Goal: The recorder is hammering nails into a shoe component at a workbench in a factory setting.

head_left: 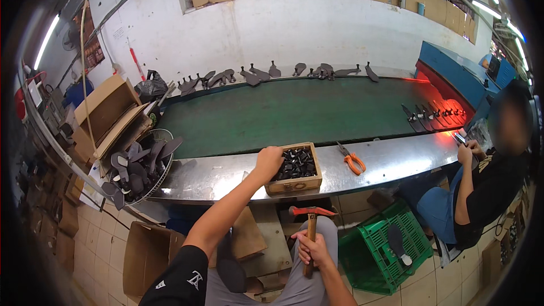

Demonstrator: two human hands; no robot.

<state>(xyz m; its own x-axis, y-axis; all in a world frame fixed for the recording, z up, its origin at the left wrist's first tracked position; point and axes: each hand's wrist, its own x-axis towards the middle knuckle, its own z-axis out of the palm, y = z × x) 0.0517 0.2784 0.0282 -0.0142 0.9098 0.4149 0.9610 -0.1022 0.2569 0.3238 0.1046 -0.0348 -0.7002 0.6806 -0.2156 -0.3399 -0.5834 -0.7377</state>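
Note:
My left hand (pixel 270 162) is at the left rim of a small wooden box (pixel 294 185) full of black shoe heels (pixel 298 162). Its fingers are curled, and their tips and anything between them are hidden. Lower down, above my right thigh, my right hand (pixel 313 249) is wrapped round the wooden handle of a hammer (pixel 311 224). The hammer stands upright with its red head (pixel 309 211) at the top, just below the box. Orange-handled pliers (pixel 352 160) lie on the metal ledge to the right of the box.
Beyond the metal ledge (pixel 226 177) runs a green conveyor belt (pixel 272 110), with dark insoles (pixel 252 76) along its far edge. A wire basket of insoles (pixel 164 178) stands at left. A green crate (pixel 368 255) is at lower right, beside a seated co-worker (pixel 481 181) near a red-lit blue machine (pixel 453 71).

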